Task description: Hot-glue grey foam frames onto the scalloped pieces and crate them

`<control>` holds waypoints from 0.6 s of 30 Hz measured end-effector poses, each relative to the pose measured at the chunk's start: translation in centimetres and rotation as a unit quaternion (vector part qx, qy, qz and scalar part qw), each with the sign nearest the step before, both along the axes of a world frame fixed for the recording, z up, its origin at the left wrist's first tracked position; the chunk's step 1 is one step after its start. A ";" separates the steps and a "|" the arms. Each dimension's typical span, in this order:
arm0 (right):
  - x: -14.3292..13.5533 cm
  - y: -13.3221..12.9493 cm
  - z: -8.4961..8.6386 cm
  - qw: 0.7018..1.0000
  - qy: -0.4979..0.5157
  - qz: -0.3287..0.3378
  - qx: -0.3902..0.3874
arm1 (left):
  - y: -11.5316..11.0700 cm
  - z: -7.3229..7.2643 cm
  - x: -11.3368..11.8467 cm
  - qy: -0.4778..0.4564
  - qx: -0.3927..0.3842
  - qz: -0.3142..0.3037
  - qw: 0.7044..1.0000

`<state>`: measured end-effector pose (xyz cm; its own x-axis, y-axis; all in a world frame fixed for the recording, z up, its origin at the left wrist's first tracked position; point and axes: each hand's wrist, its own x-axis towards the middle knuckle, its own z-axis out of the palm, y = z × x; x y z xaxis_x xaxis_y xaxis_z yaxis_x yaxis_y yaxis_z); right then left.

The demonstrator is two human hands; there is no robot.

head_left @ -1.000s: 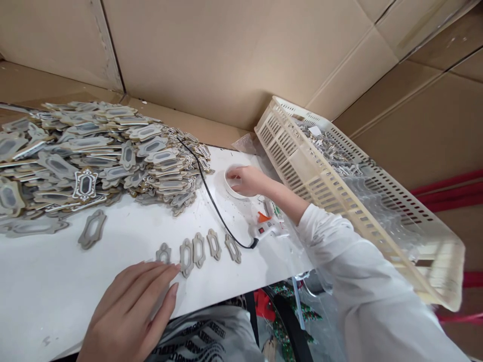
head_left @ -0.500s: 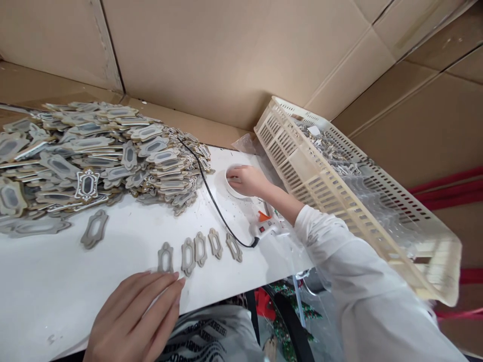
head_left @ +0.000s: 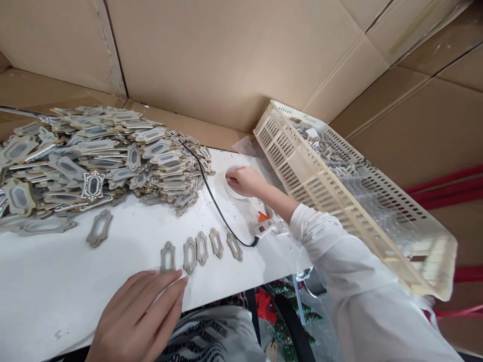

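My right hand (head_left: 244, 181) reaches into a small white bowl (head_left: 234, 193), its fingers curled together inside the rim; what they touch there is hidden. My left hand (head_left: 139, 314) rests at the table's front edge with fingers stretched out and slightly bent, the thumb out of sight. Its fingertips lie by a grey scalloped frame piece (head_left: 167, 257). To the right of that piece, several similar frame pieces (head_left: 202, 249) stand in a loose row on the white table (head_left: 128, 246). One more frame piece (head_left: 99, 229) lies apart, nearer the pile.
A large pile of frame pieces (head_left: 94, 146) covers the table's back left. A black cable (head_left: 214, 203) runs to a white power strip (head_left: 264, 229) with an orange switch. A cream plastic crate (head_left: 302, 171) with metal parts and clear bags stands right, against cardboard walls (head_left: 207, 60).
The view has shifted slightly, so the pile and frame pieces sit a little further right. My right hand stays in the bowl; my left hand has hardly moved.
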<state>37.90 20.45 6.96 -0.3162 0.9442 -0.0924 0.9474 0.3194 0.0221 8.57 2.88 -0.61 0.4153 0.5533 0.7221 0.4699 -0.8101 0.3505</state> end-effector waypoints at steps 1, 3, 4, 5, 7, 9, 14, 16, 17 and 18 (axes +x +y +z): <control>0.1 0.0 0.2 1.000 0.009 -0.007 0.006 | 0.0 -0.1 0.0 0.000 0.001 -0.001 1.000; 0.5 0.0 0.8 0.999 0.030 -0.026 0.021 | 0.0 -0.1 0.0 0.001 0.002 -0.005 1.000; 0.6 0.0 1.2 0.998 0.042 -0.036 0.030 | 0.0 -0.2 0.0 0.000 0.004 -0.007 1.000; 0.7 -0.1 1.8 0.997 0.055 -0.044 0.038 | 0.0 -0.2 0.0 -0.001 0.006 -0.009 1.000; 0.6 -0.4 3.0 0.994 0.082 -0.054 0.054 | 0.0 -0.1 0.0 -0.008 0.012 -0.013 1.000; -0.3 -1.0 4.1 0.991 0.108 -0.051 0.065 | -0.1 0.0 0.1 -0.014 0.017 -0.014 1.000; -7.3 -3.5 5.4 0.977 0.151 0.138 0.060 | -0.3 0.6 0.1 -0.012 0.002 -0.035 0.999; -11.2 -4.9 5.1 0.966 0.060 0.249 0.016 | -0.3 0.7 0.1 -0.009 -0.005 -0.045 0.999; -13.1 -5.6 4.7 0.955 0.003 0.297 -0.007 | -0.3 0.7 0.1 -0.008 -0.005 -0.048 0.999; -14.8 -6.2 4.3 0.939 -0.036 0.340 -0.032 | -0.3 0.8 0.1 -0.006 -0.005 -0.049 0.999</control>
<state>23.10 14.27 11.26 -0.8346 0.5183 -0.1866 0.5209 0.8527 0.0388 8.64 2.60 0.16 0.4597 0.5171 0.7220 0.3837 -0.8489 0.3636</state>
